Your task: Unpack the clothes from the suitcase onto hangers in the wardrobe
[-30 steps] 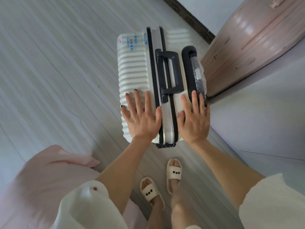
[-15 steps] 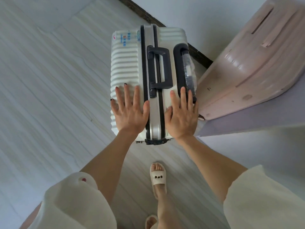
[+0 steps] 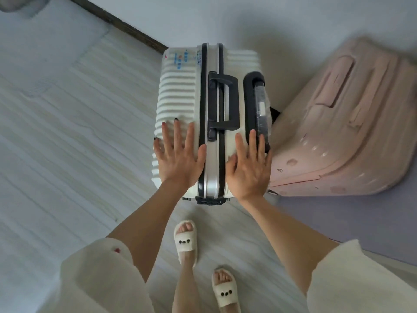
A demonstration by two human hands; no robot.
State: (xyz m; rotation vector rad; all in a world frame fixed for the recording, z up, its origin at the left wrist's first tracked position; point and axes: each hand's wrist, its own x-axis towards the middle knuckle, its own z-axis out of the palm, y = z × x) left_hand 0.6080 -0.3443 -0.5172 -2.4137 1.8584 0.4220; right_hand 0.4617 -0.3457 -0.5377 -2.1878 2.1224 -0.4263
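both flat hands (image 3: 180, 159) on the upright white suitcase (image 3: 178, 91)

Suitcase (image 3: 180, 91): hard-shell, white/cream, ribbed sides, black seam strips w/ silver frame down the middle. Closed, standing upright on floor, top face toward camera. Black carry handle (image 3: 225, 102) on top, lying flat; black telescopic handle (image 3: 256, 86) retracted beside it, partly wrapped in clear plastic. Blue/red sticker (image 3: 180, 59) at far top corner. Posn: near floor's far edge, by dark skirting; contents not visible.
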